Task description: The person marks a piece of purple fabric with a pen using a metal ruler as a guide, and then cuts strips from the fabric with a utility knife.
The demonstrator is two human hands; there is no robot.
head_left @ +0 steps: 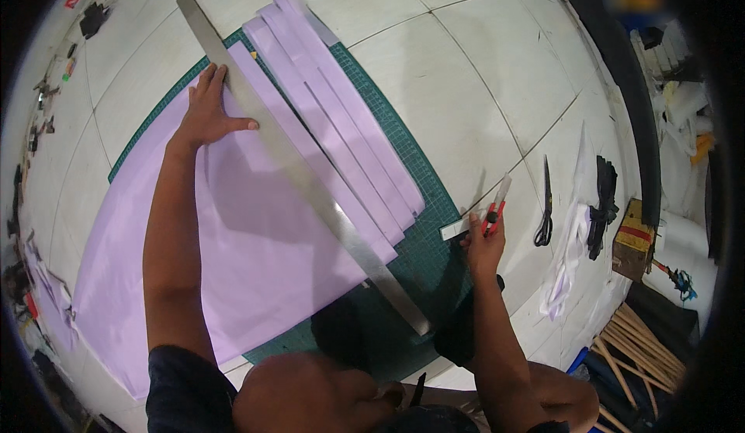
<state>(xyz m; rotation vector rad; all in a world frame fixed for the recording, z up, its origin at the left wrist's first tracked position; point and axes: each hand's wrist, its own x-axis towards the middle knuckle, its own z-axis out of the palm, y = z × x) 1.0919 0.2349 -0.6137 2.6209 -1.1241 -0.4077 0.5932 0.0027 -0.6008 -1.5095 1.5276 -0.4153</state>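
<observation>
My left hand (208, 115) lies with spread fingers along a long metal ruler (291, 161), pressing on it and the fabric beside it. The ruler slants over a large sheet of lilac fabric (240, 223) and reaches past its near edge onto a green cutting mat (431, 258). Right of the ruler lie lilac strips (341, 115), side by side and partly overlapping. My right hand (485, 251) is closed around a red cutter knife (493, 214) with a black knob, its pale end pointing away. A short whitish flat piece (454, 230) sits by my fingers at the mat's edge.
Black scissors (545, 200) lie on the tiled floor (434, 68) right of my right hand. Beyond them are white cloth scraps (570, 254), a black bundle (601, 208) and a small box (635, 239). Wooden sticks (640, 348) are piled at lower right. Small items line the left edge.
</observation>
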